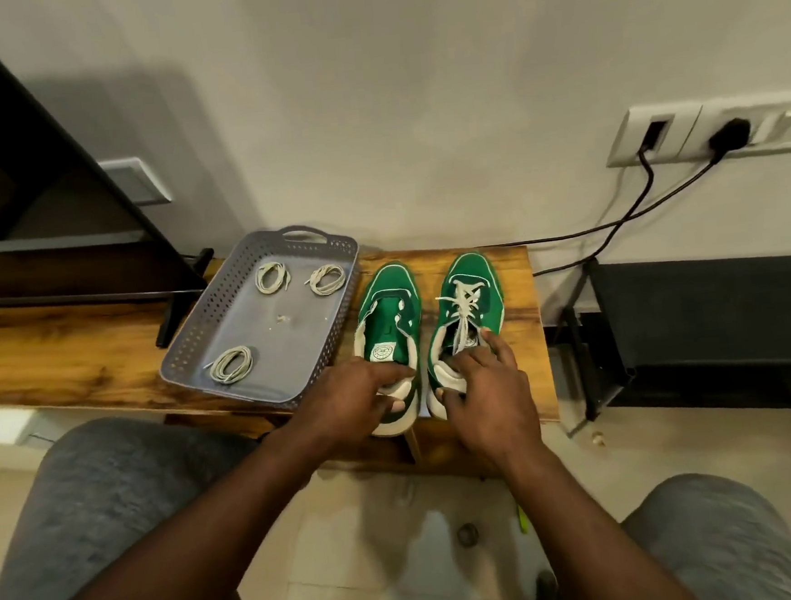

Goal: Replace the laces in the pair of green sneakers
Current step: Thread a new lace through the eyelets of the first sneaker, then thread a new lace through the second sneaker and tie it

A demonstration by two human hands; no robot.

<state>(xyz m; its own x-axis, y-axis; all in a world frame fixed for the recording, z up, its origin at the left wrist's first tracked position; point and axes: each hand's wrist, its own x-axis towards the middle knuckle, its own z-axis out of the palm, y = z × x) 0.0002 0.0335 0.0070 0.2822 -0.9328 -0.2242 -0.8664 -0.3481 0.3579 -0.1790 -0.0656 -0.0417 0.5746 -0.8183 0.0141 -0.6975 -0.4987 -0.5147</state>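
Both heels are covered by the hands, so the back of each shoe is mostly hidden. The left sneaker (392, 309) stands near the right end of the surface (80, 353), its heel at the near edge and its toe towards the far edge. Its eyelets are bare and its tongue lies exposed. The right sneaker (472, 275) stands just beside it, nearer the right edge. It carries a white lace (464, 301), loose and slack across the tongue.

The left hand (354, 397) lies over the left sneaker's heel. Its fingers (392, 373) reach nearly flat across the padded collar, and 1 fingertip shows lower down against the back of the heel, so the hand pinches the heel. The right hand (486, 396) grips the right sneaker's heel in the same way. Its thumb (444, 396) presses the heel's inner side and the fingers drape narrowly spread over the collar. The index finger (499, 343) stretches forward to the loose lace end; whether it touches cannot be told.

A grey perforated tray (198, 343) sits just left of the sneakers, running from the far edge to the near edge. Its near right corner is hidden behind the left hand. Inside lie 3 coiled laces: 1 (272, 277) and another (327, 279) at the far end, and 1 (232, 364) at the near end. A tiny pale scrap (283, 318) between them is too small to make out. A dark stand (44, 185) at the far left is cut off by the frame.
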